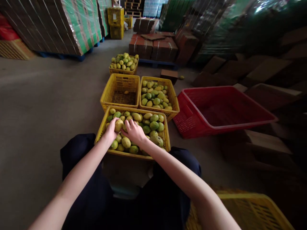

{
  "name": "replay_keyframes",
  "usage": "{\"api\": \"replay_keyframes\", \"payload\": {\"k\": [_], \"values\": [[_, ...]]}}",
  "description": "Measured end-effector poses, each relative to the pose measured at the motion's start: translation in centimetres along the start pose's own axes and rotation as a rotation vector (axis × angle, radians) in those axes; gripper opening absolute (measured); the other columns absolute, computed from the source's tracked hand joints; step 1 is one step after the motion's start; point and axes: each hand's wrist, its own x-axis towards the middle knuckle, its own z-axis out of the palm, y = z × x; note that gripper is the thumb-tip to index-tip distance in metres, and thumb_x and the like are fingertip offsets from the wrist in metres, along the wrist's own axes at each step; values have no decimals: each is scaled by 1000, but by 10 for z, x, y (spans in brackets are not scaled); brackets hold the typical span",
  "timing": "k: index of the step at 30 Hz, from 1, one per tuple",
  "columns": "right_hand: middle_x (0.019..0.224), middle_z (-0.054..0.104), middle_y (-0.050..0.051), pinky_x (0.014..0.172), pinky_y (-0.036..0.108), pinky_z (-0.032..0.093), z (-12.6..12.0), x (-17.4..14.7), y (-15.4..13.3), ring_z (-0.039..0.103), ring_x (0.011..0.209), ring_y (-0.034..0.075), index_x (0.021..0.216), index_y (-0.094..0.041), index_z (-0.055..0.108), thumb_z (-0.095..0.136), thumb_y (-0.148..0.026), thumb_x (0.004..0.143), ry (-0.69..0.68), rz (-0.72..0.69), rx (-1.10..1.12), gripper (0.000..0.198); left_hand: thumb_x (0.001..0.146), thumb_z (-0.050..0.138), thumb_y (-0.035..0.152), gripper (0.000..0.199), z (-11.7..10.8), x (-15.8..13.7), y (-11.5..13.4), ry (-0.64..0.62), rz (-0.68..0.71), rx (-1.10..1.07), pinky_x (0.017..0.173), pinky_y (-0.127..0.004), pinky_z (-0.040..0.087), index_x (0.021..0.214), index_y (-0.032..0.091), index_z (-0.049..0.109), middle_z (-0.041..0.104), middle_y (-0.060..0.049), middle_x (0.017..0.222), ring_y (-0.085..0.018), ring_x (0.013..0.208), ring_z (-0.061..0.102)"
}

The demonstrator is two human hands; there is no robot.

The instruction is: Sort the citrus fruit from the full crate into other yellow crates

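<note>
A yellow crate point(166, 127) full of yellow and green lemons stands between my knees. My left hand point(112, 129) is closed around a yellow lemon point(118, 125) above the left part of this crate. Right beside it, my right hand point(134, 131) has its fingers curled over another lemon point(124, 127), which they partly hide. More lemons, such as a large yellow one point(126, 142), lie loose below and around both hands.
Beyond stand a yellow crate point(105, 92) with one small fruit point(126, 92), a crate of lemons point(176, 99) and another filled crate point(136, 68). At right are a red basket point(189, 121) and cardboard boxes point(266, 140). A yellow crate point(254, 196) sits near my right arm.
</note>
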Motion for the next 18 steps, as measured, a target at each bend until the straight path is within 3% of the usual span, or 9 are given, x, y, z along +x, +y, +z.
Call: {"api": "replay_keyframes", "payload": {"k": [3, 5, 9, 14, 18], "values": [[137, 63, 24, 86, 39, 59, -8, -1, 5, 65, 118, 35, 141, -14, 56, 61, -35, 102, -45, -86, -44, 45, 77, 74, 21, 18, 6, -8, 3, 71, 8, 21, 43, -19, 38, 70, 21, 57, 59, 5, 55, -12, 44, 57], [136, 64, 24, 88, 39, 59, -9, -1, 7, 66, 117, 34, 140, -12, 56, 64, -35, 100, -22, -55, 2, 46, 78, 72, 19, 16, 11, -13, 6, 66, 15, 36, 42, -19, 38, 70, 20, 58, 59, 5, 56, -11, 43, 56], [126, 70, 19, 89, 39, 58, -7, 0, 9, 68, 112, 32, 132, -15, 55, 71, -36, 94, 120, 48, 226, 46, 87, 63, 22, 15, 17, -18, 8, 44, 34, 11, 40, -19, 37, 72, 19, 60, 61, 3, 57, -10, 42, 54], [110, 72, 12, 85, 38, 56, -5, 4, 13, 71, 98, 27, 117, -19, 55, 77, -43, 87, 274, 140, 585, 44, 95, 53, 24, 18, 19, -21, 9, 10, 29, -77, 50, -22, 52, 84, 19, 66, 65, 1, 63, -15, 55, 65], [111, 68, 9, 90, 38, 56, -1, 7, 16, 67, 97, 24, 103, -22, 60, 81, -40, 80, 421, 160, 758, 37, 96, 54, 27, 17, 19, -26, 8, -6, 53, -133, 50, -22, 52, 89, 20, 67, 70, -1, 73, -15, 59, 67]]}}
